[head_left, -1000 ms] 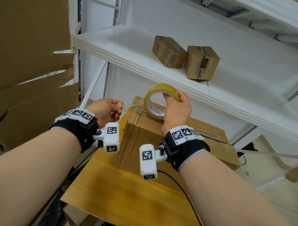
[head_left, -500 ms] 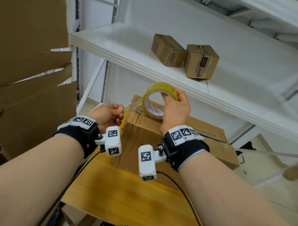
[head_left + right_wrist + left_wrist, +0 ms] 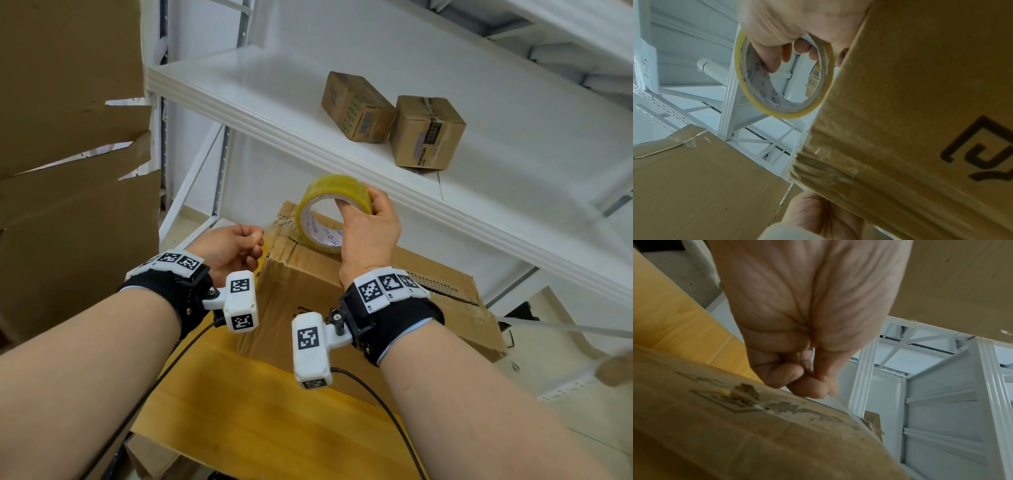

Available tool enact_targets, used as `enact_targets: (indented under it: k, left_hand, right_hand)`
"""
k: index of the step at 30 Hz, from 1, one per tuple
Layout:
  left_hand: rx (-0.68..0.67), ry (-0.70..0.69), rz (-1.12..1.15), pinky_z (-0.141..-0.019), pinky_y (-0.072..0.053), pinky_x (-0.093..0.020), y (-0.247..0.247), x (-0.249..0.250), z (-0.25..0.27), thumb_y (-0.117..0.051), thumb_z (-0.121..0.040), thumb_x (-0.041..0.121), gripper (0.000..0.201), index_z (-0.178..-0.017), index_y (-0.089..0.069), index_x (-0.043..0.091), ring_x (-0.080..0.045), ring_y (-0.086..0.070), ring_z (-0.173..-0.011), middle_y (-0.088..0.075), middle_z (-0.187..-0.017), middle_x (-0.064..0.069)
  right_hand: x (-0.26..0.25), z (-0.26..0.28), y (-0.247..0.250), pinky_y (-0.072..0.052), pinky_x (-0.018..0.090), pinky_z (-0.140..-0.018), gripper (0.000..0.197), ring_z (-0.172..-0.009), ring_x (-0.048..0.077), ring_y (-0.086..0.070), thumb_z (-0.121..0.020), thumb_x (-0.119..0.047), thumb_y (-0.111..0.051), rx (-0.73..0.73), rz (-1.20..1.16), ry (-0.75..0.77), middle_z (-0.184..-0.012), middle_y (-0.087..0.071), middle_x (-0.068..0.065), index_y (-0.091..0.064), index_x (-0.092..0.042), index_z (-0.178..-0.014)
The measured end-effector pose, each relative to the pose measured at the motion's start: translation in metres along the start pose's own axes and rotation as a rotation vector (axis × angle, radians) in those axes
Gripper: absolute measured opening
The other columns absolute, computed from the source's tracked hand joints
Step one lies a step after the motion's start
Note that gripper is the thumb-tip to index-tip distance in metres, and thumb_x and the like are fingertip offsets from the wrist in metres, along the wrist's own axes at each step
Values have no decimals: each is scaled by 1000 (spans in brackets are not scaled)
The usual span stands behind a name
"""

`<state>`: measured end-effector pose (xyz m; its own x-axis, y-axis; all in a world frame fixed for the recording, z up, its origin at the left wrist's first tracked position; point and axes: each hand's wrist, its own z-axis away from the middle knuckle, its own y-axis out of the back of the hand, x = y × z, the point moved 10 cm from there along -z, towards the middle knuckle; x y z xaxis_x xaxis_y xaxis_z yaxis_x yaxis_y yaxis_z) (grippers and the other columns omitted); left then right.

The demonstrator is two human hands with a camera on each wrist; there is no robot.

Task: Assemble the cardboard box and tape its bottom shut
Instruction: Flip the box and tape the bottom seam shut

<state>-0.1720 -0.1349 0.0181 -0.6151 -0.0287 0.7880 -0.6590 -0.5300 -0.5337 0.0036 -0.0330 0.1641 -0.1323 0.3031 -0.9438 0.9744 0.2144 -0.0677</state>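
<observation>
A brown cardboard box [image 3: 308, 294] stands on the wooden table [image 3: 260, 421], its closed flaps facing up. My right hand [image 3: 368, 229] grips a roll of clear yellowish tape [image 3: 330, 192] just above the box's far left corner, fingers through the core [image 3: 777, 91]. My left hand [image 3: 233, 245] is off the box's left edge, thumb and forefinger pinching the free end of the tape [image 3: 835, 396]. A clear strip [image 3: 277, 224] runs from that pinch to the roll. Old tape [image 3: 830, 168] wrinkles the box's corner.
A white metal shelf [image 3: 274, 113] runs just above and behind the box, with two small sealed cartons [image 3: 356, 108] [image 3: 426, 132] on it. Large flattened cardboard sheets [image 3: 68, 171] lean at the left. The table's left edge lies under my left wrist.
My left hand has pulled down and left, away from the roll, drawing out a short strip of tape. The right hand holds the roll in place over the box.
</observation>
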Motion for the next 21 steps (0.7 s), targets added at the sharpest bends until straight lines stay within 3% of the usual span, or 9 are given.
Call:
enact_targets:
  k: [5,10,13,16,18,21]
  left_hand:
    - [-57,-7,-137,-44,-44,-19,-9,-6,-1,-50,-98,5,14,-88,-57,12,-7,-51,-45,-55,-62,-1]
    - [-61,-67,-350,-51,-45,-25,-12,3,-4,-51,-99,9,13,-89,-55,17,-12,-49,-53,-52,-71,-5]
    - [-71,-67,-410,-57,-44,-31,-19,5,-3,-50,-100,15,4,-100,-53,17,-18,-47,-61,-50,-80,-11]
    - [14,-24,-557,-49,-45,-29,-10,0,-3,-54,-99,26,19,-117,-49,22,-22,-45,-65,-51,-87,-13]
    - [92,16,-710,-43,-41,-25,1,-7,-1,-53,-98,24,18,-115,-49,23,-18,-43,-59,-51,-80,-8]
    - [154,13,-816,-50,-42,-27,9,-8,3,-50,-96,10,11,-105,-51,15,-19,-44,-61,-50,-75,-8]
  right_hand:
    - [1,-1,2,-49,9,-65,24,-65,-8,-63,-79,-4,-81,9,-4,-16,-77,-71,-12,-73,-23,-93]
    - [1,0,2,-48,9,-64,22,-63,-8,-61,-79,-5,-81,18,1,-16,-76,-70,-11,-73,-20,-94]
    - [0,-1,2,-48,9,-63,21,-63,-7,-61,-80,-5,-81,20,2,-14,-74,-69,-12,-73,-20,-93]
    - [1,-1,2,-48,9,-63,20,-62,-8,-61,-80,-7,-80,23,6,-23,-72,-68,-15,-73,-22,-92]
    - [2,0,2,-48,9,-63,19,-62,-8,-60,-81,-8,-80,12,2,-28,-70,-67,-16,-72,-21,-91]
    - [3,1,0,-48,10,-64,18,-64,-6,-61,-82,-8,-80,-9,-11,-35,-72,-68,-14,-72,-20,-91]
